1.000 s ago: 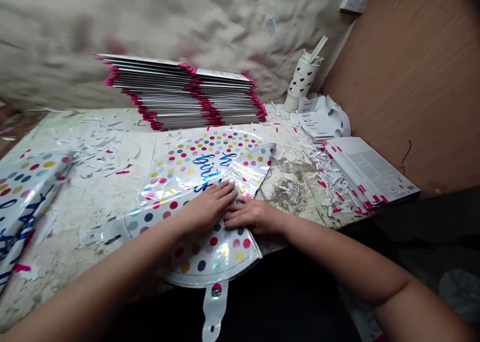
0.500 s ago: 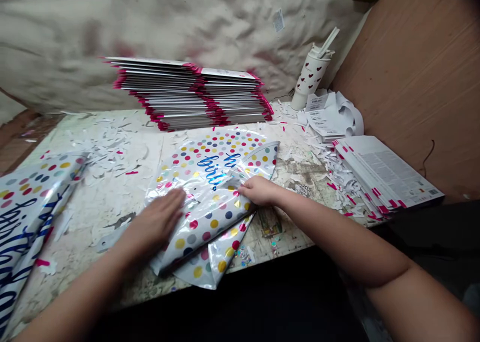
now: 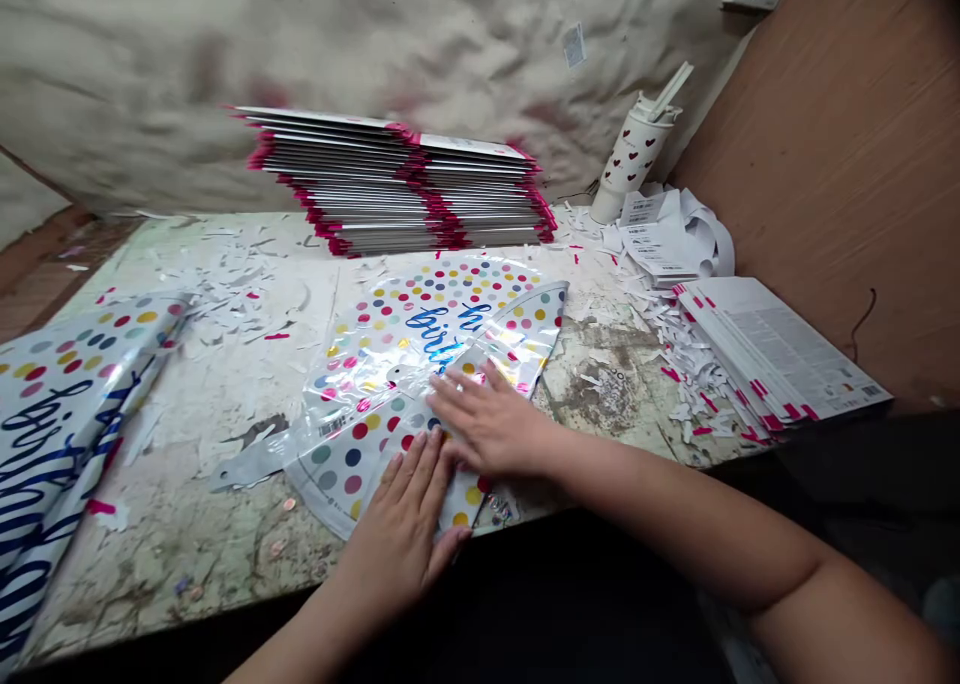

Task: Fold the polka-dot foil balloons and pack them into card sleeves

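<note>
A flat foil balloon (image 3: 442, 294) with coloured dots and blue lettering lies on the table in front of me, its near side folded over. My left hand (image 3: 412, 514) rests palm down on the near part of the fold, fingers stretched out. Just right of it, my right hand (image 3: 495, 419) lies flat on the balloon's middle with its fingers spread. The balloon's silvery tail (image 3: 251, 464) sticks out to the left. Part of the lettering and the fold's near edge are hidden beneath my hands.
More dotted foil balloons (image 3: 75, 404) lie at the left. A tall stack of pink-edged flat packs (image 3: 420, 189) stands at the back. A heart-patterned tumbler (image 3: 634, 154), a label roll (image 3: 667, 239) and printed white packs (image 3: 795, 354) sit at the right among paper scraps.
The near side of the balloon has gone from a raised, loose flap to a flat fold. My left hand moved right onto it; my right hand let go of the edge and flattened out.
</note>
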Available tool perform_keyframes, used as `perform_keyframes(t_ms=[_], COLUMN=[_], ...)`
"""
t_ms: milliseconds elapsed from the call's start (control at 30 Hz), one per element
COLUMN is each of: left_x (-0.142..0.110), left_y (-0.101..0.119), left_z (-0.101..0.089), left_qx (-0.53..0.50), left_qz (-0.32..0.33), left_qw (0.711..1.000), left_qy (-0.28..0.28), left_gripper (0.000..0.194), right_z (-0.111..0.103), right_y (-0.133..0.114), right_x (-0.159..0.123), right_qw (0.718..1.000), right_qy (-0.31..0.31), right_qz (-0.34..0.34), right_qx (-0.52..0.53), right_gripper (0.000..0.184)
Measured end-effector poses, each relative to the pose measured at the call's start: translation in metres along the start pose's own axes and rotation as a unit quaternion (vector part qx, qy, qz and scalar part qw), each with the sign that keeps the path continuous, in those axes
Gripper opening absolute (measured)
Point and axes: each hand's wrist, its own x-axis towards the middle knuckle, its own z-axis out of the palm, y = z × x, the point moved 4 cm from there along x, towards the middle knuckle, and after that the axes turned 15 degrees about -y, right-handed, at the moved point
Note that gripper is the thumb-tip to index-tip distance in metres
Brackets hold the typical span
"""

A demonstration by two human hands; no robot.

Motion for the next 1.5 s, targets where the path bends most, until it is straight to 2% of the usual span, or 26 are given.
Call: perform_keyframes(t_ms=[33, 67, 133, 167, 200, 300, 333, 433, 467, 600, 633, 667, 733, 767, 800, 833, 900, 1000, 1100, 1167, 1233, 1300, 1333, 1400, 1433, 1500], left_x=[0.000, 0.000, 0.000, 0.001, 0.001, -0.001, -0.001, 0.004, 0.007, 0.023, 0.027, 0.030, 0.035, 0.038, 0.041, 0.044, 0.051, 0.057, 0.052, 0.044, 0.037, 0.037, 0.039, 0.046, 0.051, 0.064], left_y=[-0.002, -0.004, -0.006, -0.006, -0.005, -0.005, -0.005, -0.007, -0.010, -0.028, -0.033, -0.038, -0.044, -0.043, -0.042, -0.039, -0.034, -0.029, -0.027, -0.025, -0.026, -0.034, -0.039, -0.050, -0.054, -0.063], left_z=[0.000, -0.001, -0.003, -0.003, -0.004, -0.004, -0.004, -0.009, -0.013, -0.030, -0.033, -0.036, -0.040, -0.041, -0.039, -0.037, -0.029, -0.022, -0.021, -0.024, -0.029, -0.030, -0.028, -0.023, -0.021, -0.020], left_qx=[-0.004, -0.010, -0.025, -0.031, -0.035, -0.042, -0.048, -0.078, -0.084, -0.084, -0.081, -0.080, -0.085, -0.092, -0.102, -0.113, -0.130, -0.148, -0.140, -0.136, -0.181, -0.317, -0.390, -0.499, -0.531, -0.568], left_qz=[0.000, -0.003, -0.009, -0.011, -0.011, -0.006, -0.006, -0.020, -0.035, -0.097, -0.104, -0.098, -0.051, -0.009, 0.038, 0.078, 0.130, 0.161, 0.178, 0.181, 0.155, 0.052, -0.018, -0.145, -0.187, -0.238], left_qw=[1.000, 1.000, 1.000, 0.999, 0.999, 0.999, 0.999, 0.996, 0.995, 0.991, 0.990, 0.992, 0.994, 0.993, 0.991, 0.988, 0.983, 0.975, 0.971, 0.972, 0.970, 0.945, 0.917, 0.846, 0.815, 0.771], left_qy=[0.001, 0.000, -0.008, -0.012, -0.014, -0.019, -0.024, -0.045, -0.049, -0.049, -0.040, -0.019, 0.042, 0.067, 0.080, 0.075, 0.028, -0.044, -0.074, -0.067, -0.047, -0.057, -0.076, -0.120, -0.139, -0.166], left_gripper=[0.081, 0.081, 0.079, 0.079, 0.078, 0.079, 0.077, 0.068, 0.065, 0.047, 0.046, 0.047, 0.051, 0.051, 0.051, 0.049, 0.047, 0.052, 0.057, 0.054, 0.046, 0.036, 0.031, 0.025, 0.026, 0.033], right_z=[0.007, 0.012, 0.013, 0.011, 0.008, 0.004, 0.002, -0.010, -0.014, -0.023, -0.023, -0.022, -0.014, -0.007, 0.000, 0.006, 0.013, 0.020, 0.025, 0.023, 0.016, 0.006, 0.002, -0.003, -0.004, -0.005], right_y=[-0.001, 0.004, 0.018, 0.022, 0.022, 0.009, 0.006, -0.001, -0.006, -0.025, -0.019, -0.007, 0.028, 0.043, 0.054, 0.059, 0.056, 0.041, 0.037, 0.039, 0.042, 0.048, 0.052, 0.060, 0.063, 0.069], right_x=[0.000, -0.001, -0.006, -0.010, -0.013, -0.024, -0.026, -0.029, -0.032, -0.057, -0.062, -0.067, -0.074, -0.076, -0.076, -0.074, -0.070, -0.068, -0.068, -0.067, -0.063, -0.055, -0.050, -0.039, -0.033, -0.021], right_qw=[1.000, 1.000, 0.997, 0.996, 0.998, 0.986, 0.981, 0.982, 0.981, 0.956, 0.956, 0.960, 0.953, 0.946, 0.945, 0.953, 0.972, 0.974, 0.974, 0.978, 0.984, 0.990, 0.987, 0.963, 0.948, 0.930], right_qy=[-0.017, -0.030, -0.020, -0.007, 0.005, 0.020, 0.025, 0.060, 0.079, 0.177, 0.210, 0.245, 0.287, 0.280, 0.259, 0.234, 0.199, 0.175, 0.117, 0.071, 0.028, -0.010, -0.030, -0.068, -0.082, -0.095], right_qz=[-0.023, -0.002, 0.079, 0.084, 0.054, -0.104, -0.117, -0.055, -0.059, -0.200, -0.187, -0.135, 0.022, 0.080, 0.103, 0.091, -0.001, -0.141, -0.189, -0.195, -0.176, -0.107, -0.052, 0.053, 0.095, 0.151], right_qx=[-0.008, -0.005, -0.003, -0.015, -0.037, -0.128, -0.152, -0.170, -0.166, -0.119, -0.080, -0.026, 0.096, 0.143, 0.169, 0.173, 0.125, 0.012, -0.044, -0.034, 0.011, 0.094, 0.151, 0.256, 0.292, 0.321], right_gripper=[0.060, 0.065, 0.073, 0.073, 0.069, 0.042, 0.036, 0.027, 0.028, 0.024, 0.028, 0.038, 0.069, 0.083, 0.092, 0.095, 0.083, 0.051, 0.035, 0.032, 0.031, 0.027, 0.024, 0.016, 0.015, 0.020])
